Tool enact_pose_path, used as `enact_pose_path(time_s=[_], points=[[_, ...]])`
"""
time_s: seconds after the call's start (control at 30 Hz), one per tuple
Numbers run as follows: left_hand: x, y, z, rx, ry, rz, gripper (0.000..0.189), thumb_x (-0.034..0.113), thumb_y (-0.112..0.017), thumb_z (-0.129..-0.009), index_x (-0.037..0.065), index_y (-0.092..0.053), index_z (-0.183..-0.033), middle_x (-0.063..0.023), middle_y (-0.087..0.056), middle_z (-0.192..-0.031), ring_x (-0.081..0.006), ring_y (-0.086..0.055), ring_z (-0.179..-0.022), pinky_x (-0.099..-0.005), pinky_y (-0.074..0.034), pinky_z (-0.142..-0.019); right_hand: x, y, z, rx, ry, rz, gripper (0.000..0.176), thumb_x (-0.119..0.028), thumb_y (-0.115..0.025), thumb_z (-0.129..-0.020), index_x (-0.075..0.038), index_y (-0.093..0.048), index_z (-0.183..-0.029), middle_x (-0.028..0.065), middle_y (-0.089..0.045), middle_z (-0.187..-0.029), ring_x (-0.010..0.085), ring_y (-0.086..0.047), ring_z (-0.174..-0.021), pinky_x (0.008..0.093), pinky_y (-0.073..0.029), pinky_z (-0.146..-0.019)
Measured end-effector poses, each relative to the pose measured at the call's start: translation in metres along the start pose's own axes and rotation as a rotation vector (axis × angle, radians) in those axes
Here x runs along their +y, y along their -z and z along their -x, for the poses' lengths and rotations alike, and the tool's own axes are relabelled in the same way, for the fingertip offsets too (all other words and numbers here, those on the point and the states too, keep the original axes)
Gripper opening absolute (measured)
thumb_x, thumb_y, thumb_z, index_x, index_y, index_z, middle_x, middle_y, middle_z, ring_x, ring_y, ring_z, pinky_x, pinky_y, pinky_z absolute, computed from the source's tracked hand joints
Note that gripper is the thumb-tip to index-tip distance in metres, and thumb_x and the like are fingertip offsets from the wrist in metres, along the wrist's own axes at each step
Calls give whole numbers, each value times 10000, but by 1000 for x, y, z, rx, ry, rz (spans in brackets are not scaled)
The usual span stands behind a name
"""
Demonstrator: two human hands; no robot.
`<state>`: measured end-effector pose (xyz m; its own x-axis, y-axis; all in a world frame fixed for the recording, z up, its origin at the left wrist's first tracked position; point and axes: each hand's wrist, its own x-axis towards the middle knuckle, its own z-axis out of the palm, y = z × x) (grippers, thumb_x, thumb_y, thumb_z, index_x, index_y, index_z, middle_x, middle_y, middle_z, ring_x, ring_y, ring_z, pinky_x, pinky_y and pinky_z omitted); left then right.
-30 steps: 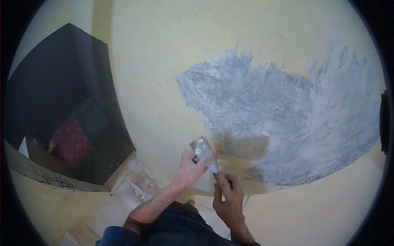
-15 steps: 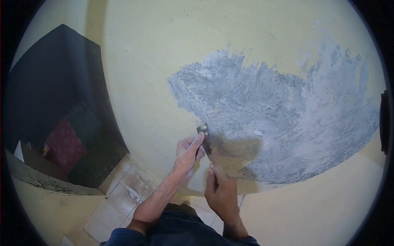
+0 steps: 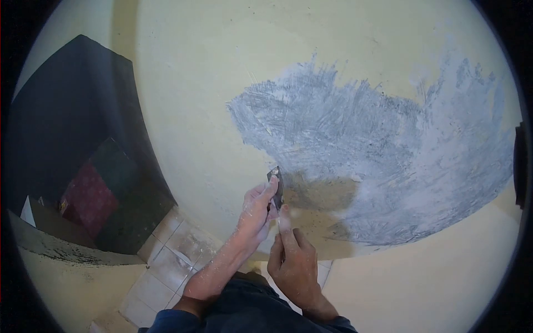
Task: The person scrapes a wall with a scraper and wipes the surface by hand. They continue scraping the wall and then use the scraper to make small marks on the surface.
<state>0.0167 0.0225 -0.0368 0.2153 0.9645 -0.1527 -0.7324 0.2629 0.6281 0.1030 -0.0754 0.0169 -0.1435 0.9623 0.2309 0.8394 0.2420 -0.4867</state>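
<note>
A scraper with a dark, narrow blade points up and away from me, close to the yellow wall. My left hand, dusted with white powder, pinches its blade, thumb on top near the far end. Lower down, my right hand is closed round the near end of the scraper, index finger stretched along it; the fingers hide most of the handle. Just beyond the blade lies the lower left border of a rough, scraped grey patch on the wall.
To the left is a dark recess holding a red and green panel and a white piece. Pale floor tiles lie below, dusty in places. A dark object stands at the right edge.
The scraper has turned more upright. My right hand has shifted slightly left, and my left hand a little right, still on the blade. The view has moved slightly.
</note>
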Motion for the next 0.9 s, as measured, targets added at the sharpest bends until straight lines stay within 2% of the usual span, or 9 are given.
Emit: enact_pose_path(time_s=[0.03,0.13,0.23,0.43,0.53,0.63,0.73,0.77,0.9], points=[[4,2,1,-16,18,28,308,391,-584,-948,131,-570,-783,68,-486,-627,-12,-339,-480,-191,-233,-427,-5,0,0,-18,-9,12,613,-37,-539,-862,-30,-340,-1441,195,-534,-813,383,-565,-674,471,-461,-596],[5,-2,2,38,26,-17,297,387,-581,-950,130,-572,-801,73,-481,-632,-15,-316,-475,-187,-228,-424,3,-9,2,93,13,-35,550,24,-523,-857,17,-400,-1393,176,-500,-699,335,-512,-586,439,-394,-544],[3,0,-1,-19,18,-19,303,392,-578,-951,131,-568,-797,76,-459,-625,-18,-300,-480,-191,-228,-429,1,-4,0,100,46,-2,556,22,-524,-857,10,-397,-1398,177,-507,-707,331,-519,-589,432,-397,-542],[5,-4,4,-16,20,-66,304,394,-593,-942,139,-558,-779,72,-451,-631,-28,-316,-495,-202,-244,-449,10,-4,4,126,47,-138,552,29,-519,-858,-9,-411,-1398,181,-519,-713,331,-522,-579,422,-405,-543],[13,-12,0,45,-70,-32,293,396,-599,-937,147,-555,-790,75,-442,-626,-33,-320,-491,-211,-232,-448,16,-7,-8,81,89,-102,652,-3,-520,-854,-30,-294,-1464,213,-526,-774,380,-547,-647,469,-443,-607],[7,-5,-3,51,-58,-41,278,402,-599,-936,148,-563,-828,71,-469,-659,-28,-354,-514,-208,-242,-460,11,1,-6,41,84,-112,658,-2,-521,-851,-26,-286,-1465,219,-526,-764,391,-545,-647,478,-441,-611],[9,-2,0,-82,35,-68,269,400,-595,-938,140,-574,-871,62,-517,-718,-30,-396,-554,-201,-273,-482,8,2,-2,111,42,-130,549,26,-507,-861,6,-403,-1400,190,-528,-707,334,-520,-581,420,-406,-546],[8,-11,0,16,-30,-29,268,393,-592,-942,138,-573,-862,64,-520,-706,-32,-400,-544,-193,-273,-481,8,0,-5,112,67,-107,551,25,-507,-861,10,-399,-1400,192,-528,-707,338,-522,-588,424,-407,-551],[6,2,-7,-28,-35,-35,272,386,-590,-944,131,-571,-851,63,-513,-684,-36,-384,-513,-202,-264,-461,5,1,2,99,87,-82,559,21,-507,-859,19,-384,-1404,200,-530,-714,352,-526,-605,440,-410,-570]])
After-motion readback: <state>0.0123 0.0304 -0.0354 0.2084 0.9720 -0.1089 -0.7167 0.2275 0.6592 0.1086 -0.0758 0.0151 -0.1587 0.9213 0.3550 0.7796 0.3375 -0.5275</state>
